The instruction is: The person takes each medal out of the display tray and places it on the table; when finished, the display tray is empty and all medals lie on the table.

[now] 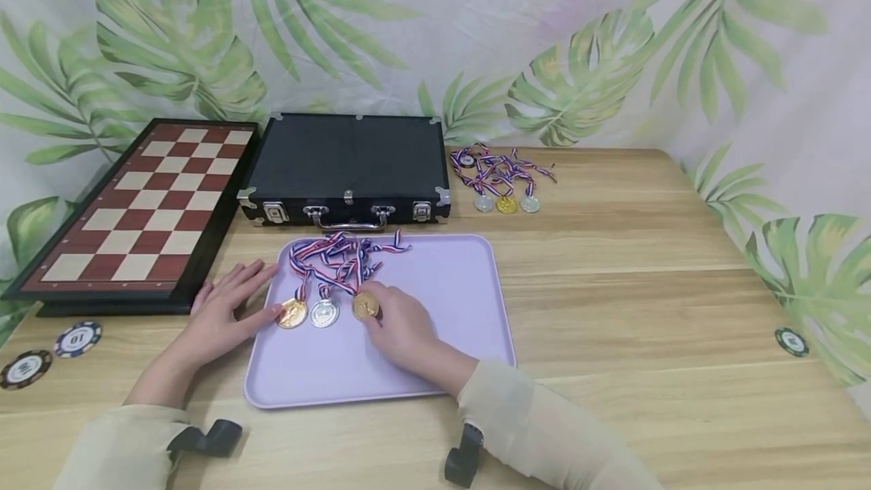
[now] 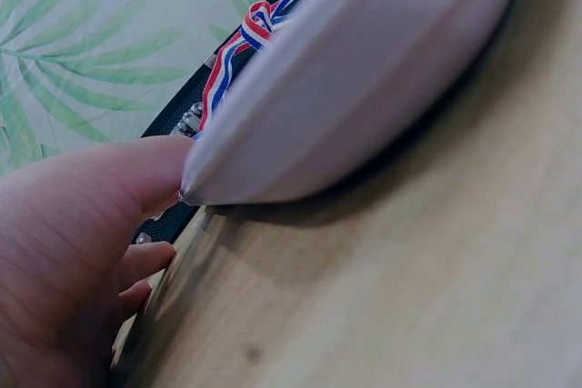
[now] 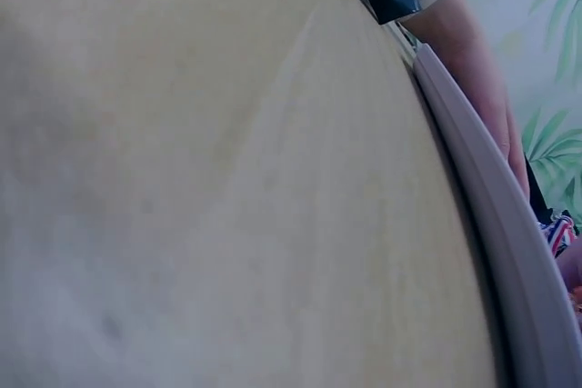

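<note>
On the lilac tray (image 1: pixel 449 324) lie three medals in a row, their red, white and blue ribbons (image 1: pixel 333 252) bunched behind them. My right hand (image 1: pixel 404 327) pinches the right-hand medal (image 1: pixel 365 306), a dull gold one, by its edge. In the middle is a silver medal (image 1: pixel 324 313), untouched. My left hand (image 1: pixel 227 312) lies at the tray's left rim with fingers extended, its thumb tip at the edge of the bright gold medal (image 1: pixel 292 314). The left wrist view shows that thumb (image 2: pixel 145 170) over the tray rim (image 2: pixel 300 134). In the right wrist view, the tray wall (image 3: pixel 486 188) hides most of the right hand.
A black case (image 1: pixel 354 157) stands behind the tray, and a checkered board (image 1: pixel 153 206) lies to the left. More ribboned medals (image 1: pixel 506 205) are at the back right. Poker chips lie at the left (image 1: pixel 78 339) and far right (image 1: pixel 791 342).
</note>
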The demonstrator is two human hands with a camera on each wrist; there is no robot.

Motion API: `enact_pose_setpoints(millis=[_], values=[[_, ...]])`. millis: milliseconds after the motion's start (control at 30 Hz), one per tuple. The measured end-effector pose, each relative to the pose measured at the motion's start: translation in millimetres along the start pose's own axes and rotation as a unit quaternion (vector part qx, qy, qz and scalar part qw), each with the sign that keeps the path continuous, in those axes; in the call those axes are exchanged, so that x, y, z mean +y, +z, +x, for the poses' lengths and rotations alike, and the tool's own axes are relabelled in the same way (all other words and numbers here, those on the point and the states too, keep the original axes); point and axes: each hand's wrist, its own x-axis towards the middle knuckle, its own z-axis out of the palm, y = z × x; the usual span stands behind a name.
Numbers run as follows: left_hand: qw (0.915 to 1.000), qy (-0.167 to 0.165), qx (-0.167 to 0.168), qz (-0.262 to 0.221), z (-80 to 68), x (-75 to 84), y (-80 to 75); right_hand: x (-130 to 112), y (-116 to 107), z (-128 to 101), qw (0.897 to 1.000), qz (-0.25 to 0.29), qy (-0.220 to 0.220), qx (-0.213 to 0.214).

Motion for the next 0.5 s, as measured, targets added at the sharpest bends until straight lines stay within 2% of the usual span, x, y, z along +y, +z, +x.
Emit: enact_pose_setpoints(millis=[67, 133, 200, 300, 367, 433, 500], values=[[1.0, 0.001, 0.0, 0.0, 0.1, 0.0, 0.3, 1.2, -3.9, -0.4, 0.997, 0.075, 0.017, -0.023], [1.0, 0.003, 0.001, 0.0, 0.3, 0.1, 0.7, 3.1, -9.6, -0.6, 0.983, 0.173, 0.047, -0.05], [1.0, 0.003, 0.003, 0.0, 0.8, 0.3, 1.0, 5.5, -18.2, -1.3, 0.953, 0.283, 0.087, -0.072], [1.0, 0.004, 0.004, 0.0, 1.6, 0.9, 1.0, 9.8, -37.9, -4.6, 0.902, 0.401, 0.13, -0.094], [1.0, 0.004, 0.003, -0.001, 2.0, 1.3, 0.9, 13.2, -54.7, -8.5, 0.878, 0.447, 0.136, -0.103], [1.0, 0.004, 0.002, -0.001, 2.3, 1.7, 0.7, 17.0, -72.9, -12.7, 0.867, 0.469, 0.128, -0.112], [1.0, 0.002, 0.001, -0.002, 2.0, 2.0, 0.6, 20.6, -90.4, -16.6, 0.861, 0.483, 0.11, -0.115]])
